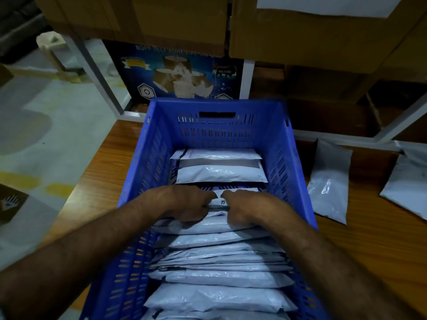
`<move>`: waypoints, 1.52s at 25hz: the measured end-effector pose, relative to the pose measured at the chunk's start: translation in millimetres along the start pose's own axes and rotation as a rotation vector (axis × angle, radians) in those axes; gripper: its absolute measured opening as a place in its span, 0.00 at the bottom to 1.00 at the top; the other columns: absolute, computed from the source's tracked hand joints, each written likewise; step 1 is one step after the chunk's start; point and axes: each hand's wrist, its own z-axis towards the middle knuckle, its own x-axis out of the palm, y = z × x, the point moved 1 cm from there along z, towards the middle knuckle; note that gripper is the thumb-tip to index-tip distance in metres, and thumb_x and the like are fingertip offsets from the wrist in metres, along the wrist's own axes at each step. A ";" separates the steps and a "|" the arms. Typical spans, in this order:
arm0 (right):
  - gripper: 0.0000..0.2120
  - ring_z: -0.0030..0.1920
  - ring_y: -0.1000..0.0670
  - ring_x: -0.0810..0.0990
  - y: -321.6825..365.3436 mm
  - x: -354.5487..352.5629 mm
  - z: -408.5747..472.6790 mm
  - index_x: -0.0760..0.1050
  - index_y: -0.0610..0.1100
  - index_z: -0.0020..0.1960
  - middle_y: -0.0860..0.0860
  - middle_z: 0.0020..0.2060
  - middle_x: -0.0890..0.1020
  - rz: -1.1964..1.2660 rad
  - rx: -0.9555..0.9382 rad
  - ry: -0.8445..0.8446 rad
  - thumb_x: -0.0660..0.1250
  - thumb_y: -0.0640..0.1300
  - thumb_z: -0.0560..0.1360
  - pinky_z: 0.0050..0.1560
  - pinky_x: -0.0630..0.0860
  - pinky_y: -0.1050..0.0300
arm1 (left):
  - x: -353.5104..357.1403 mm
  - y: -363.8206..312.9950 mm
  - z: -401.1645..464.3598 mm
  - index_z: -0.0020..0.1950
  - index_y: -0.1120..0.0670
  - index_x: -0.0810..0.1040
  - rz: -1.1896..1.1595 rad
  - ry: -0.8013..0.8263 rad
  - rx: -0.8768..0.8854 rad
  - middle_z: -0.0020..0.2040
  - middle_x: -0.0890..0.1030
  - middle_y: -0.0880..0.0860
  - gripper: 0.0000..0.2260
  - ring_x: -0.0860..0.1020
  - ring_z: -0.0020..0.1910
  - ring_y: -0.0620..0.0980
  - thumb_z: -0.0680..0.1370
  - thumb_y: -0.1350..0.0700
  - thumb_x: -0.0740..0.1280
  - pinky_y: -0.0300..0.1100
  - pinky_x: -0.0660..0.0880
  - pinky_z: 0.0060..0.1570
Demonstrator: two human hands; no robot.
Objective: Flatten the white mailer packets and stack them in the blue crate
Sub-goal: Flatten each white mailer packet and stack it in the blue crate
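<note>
A blue slatted crate (279, 125) stands on a wooden table and holds a row of several white mailer packets (217, 277) standing on edge, one behind another. Two flat packets (219, 172) lie at the crate's far end. My left hand (187, 203) and my right hand (245, 207) are side by side inside the crate, fingers curled over the top edge of the front packet of the row (217, 198). The fingertips are hidden behind that packet.
Two more white packets, one (330, 181) and another (406, 183), lie on the wooden table (374, 239) right of the crate. Cardboard boxes (300, 33) and a blue printed tape carton (180, 75) fill the white shelving behind. Floor lies to the left.
</note>
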 end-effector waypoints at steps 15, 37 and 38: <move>0.49 0.76 0.38 0.61 -13.5 -32.0 42.7 0.52 0.46 0.82 0.40 0.77 0.59 -0.179 0.112 -0.575 0.78 0.47 0.71 0.78 0.60 0.37 | -11.1 1.7 15.4 0.54 0.53 0.70 -0.045 -0.600 -0.120 0.53 0.76 0.54 0.13 0.79 0.50 0.56 0.79 0.49 0.70 0.45 0.70 0.41; 0.32 0.78 0.37 0.61 -7.2 -11.7 19.7 0.55 0.48 0.81 0.41 0.79 0.61 -0.016 0.091 -0.190 0.60 0.54 0.81 0.76 0.62 0.40 | -14.7 24.9 15.9 0.60 0.52 0.67 0.081 -0.233 -0.026 0.62 0.77 0.56 0.11 0.78 0.60 0.59 0.80 0.53 0.63 0.51 0.75 0.57; 0.32 0.77 0.37 0.63 -8.1 -10.5 18.2 0.56 0.48 0.80 0.42 0.78 0.64 0.005 0.093 -0.207 0.60 0.56 0.80 0.75 0.63 0.40 | -15.9 26.0 15.8 0.59 0.51 0.67 0.016 -0.199 -0.041 0.62 0.76 0.56 0.11 0.77 0.61 0.59 0.79 0.53 0.63 0.51 0.74 0.58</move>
